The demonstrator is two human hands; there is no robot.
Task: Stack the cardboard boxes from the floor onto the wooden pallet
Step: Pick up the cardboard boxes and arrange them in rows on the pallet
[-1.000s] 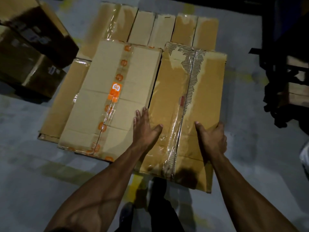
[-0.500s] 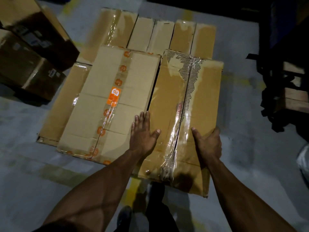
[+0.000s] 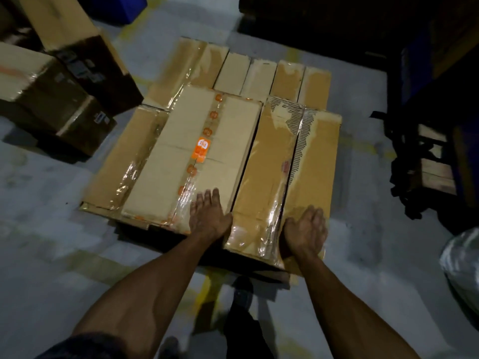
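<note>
grey concrete floor [image 3: 51,216], stacked cardboard boxes [image 3: 272,161], dim room.

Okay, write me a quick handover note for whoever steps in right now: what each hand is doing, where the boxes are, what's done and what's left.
Left hand: flat, fingers straight, on the near end of the box with orange tape.
Right hand: on the near right end of the torn brown box; grip unclear.
Those two boxes lie side by side on a lower layer of boxes. The pallet itself is hidden beneath them.
Done: lower layer and two upper boxes placed.
Left: square up the brown box, whose near end overhangs, then fetch the dark boxes on the floor at far left.
</note>
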